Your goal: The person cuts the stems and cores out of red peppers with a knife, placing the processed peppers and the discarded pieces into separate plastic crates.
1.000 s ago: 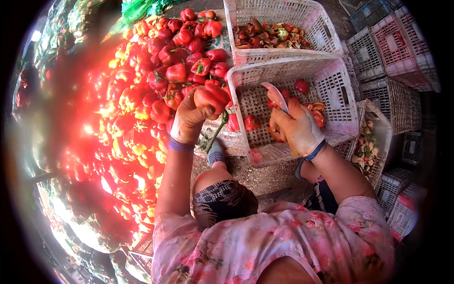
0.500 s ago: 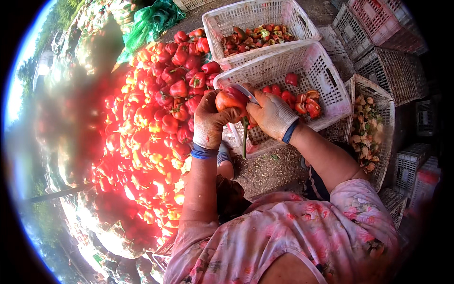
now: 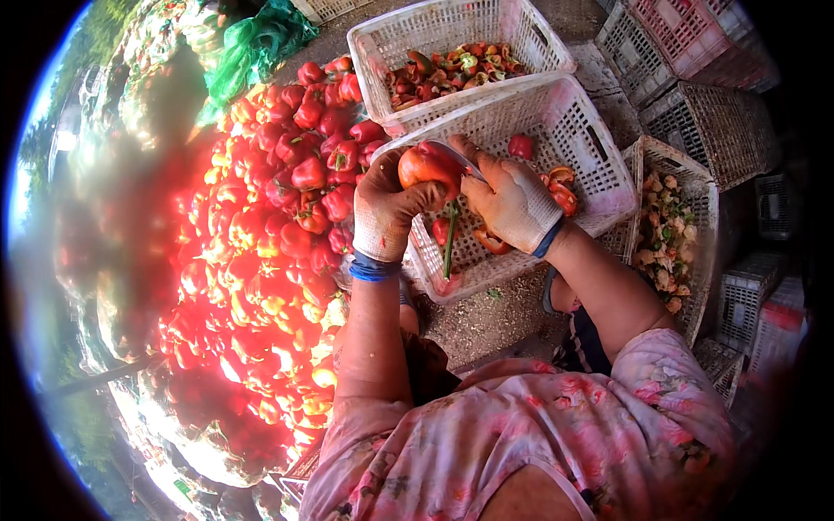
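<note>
My left hand [image 3: 388,208], in a stained pale work glove, is closed around a red pepper [image 3: 426,169], fingers behind it and thumb across its near side. The pepper is held up over the near left part of a white plastic crate [image 3: 584,117], with its long green stem [image 3: 449,243] hanging down toward me. My right hand [image 3: 512,201], gloved too, is gripped on a knife [image 3: 470,163], whose blade lies against the pepper's upper right side; I cannot tell how deep its edge sits. Blue bands [image 3: 374,267] circle both my wrists. Inside the crate below my hands, a whole-looking red pepper [image 3: 520,146] lies toward the far side, cut pepper pieces [image 3: 563,200] lie to the right of my right hand, and an orange-red piece [image 3: 492,241] shows just under it. Just beyond stands a second white crate [image 3: 532,30], holding a pile of red and greenish pepper scraps [image 3: 458,71]. To my left spreads a big heap of red peppers [image 3: 261,234], washed out by glare, with green netting [image 3: 254,48] past its far end. On my right, a crate [image 3: 712,230] holds pale trimmings [image 3: 665,239], near stacked crates [image 3: 712,130].
</note>
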The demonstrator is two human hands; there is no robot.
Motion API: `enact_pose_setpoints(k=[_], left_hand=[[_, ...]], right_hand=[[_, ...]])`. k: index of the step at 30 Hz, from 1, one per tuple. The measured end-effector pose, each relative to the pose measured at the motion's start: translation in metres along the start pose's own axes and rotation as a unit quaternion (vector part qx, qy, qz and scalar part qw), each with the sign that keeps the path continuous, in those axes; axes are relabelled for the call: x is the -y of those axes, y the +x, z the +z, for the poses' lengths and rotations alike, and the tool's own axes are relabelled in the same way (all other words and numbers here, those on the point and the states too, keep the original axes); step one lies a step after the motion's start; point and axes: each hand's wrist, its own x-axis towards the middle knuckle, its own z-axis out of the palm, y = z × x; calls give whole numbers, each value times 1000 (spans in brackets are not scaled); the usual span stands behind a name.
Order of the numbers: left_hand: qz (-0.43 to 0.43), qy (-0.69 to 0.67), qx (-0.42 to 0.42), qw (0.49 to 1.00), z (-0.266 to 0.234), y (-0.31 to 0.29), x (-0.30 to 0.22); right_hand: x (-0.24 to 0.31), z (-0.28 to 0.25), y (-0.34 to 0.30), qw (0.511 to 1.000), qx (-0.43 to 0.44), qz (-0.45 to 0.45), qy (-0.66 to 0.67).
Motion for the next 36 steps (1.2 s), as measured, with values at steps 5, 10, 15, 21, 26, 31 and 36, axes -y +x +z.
enact_pose_setpoints(k=[5, 10, 15, 21, 26, 31, 36], left_hand=[[9, 50, -11, 999, 5, 0, 6], [2, -16, -16, 1000, 3, 5, 14], [62, -138, 15, 988, -1, 10, 22], [-28, -366, 77, 927, -9, 14, 32], [-24, -371, 92, 924, -8, 15, 37], [-42, -494, 138, 857, -26, 29, 57], [-20, -397, 122, 909, -5, 22, 36]], right_hand=[[-21, 9, 0, 999, 23, -13, -35], [-36, 21, -3, 996, 59, 45, -52], [-30, 23, -14, 997, -8, -33, -74], [-20, 14, -13, 993, -37, -89, -68], [-10, -15, -10, 992, 45, -83, -86], [-12, -21, -14, 998, 32, -34, 31], [-28, -18, -6, 950, 10, 68, 304]])
